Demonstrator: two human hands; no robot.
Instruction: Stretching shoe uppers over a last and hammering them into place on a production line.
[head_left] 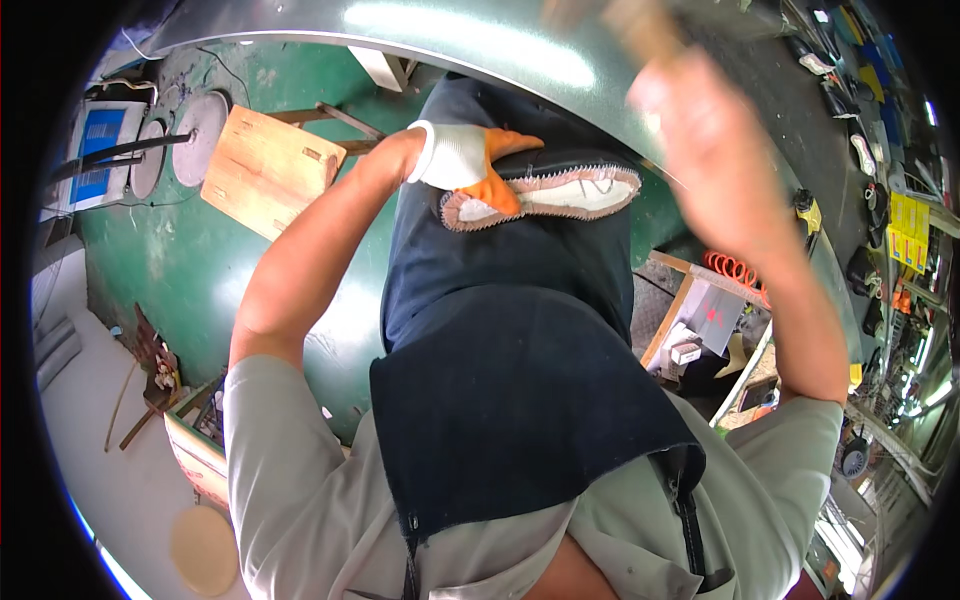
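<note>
A dark shoe (585, 192) is rested sole-up on the lap (480, 265); it should handle as light and fairly stiff, best held by its sides. Its left end is grasped by the gloved left hand (476, 168); beyond its right end, the blurred right hand (692, 105) is raised, its grip closed around a wooden-looking tool (643, 30).

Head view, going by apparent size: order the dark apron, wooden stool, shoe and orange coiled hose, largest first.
1. Dark apron
2. Shoe and wooden stool: too alike to rank
3. Orange coiled hose
</note>
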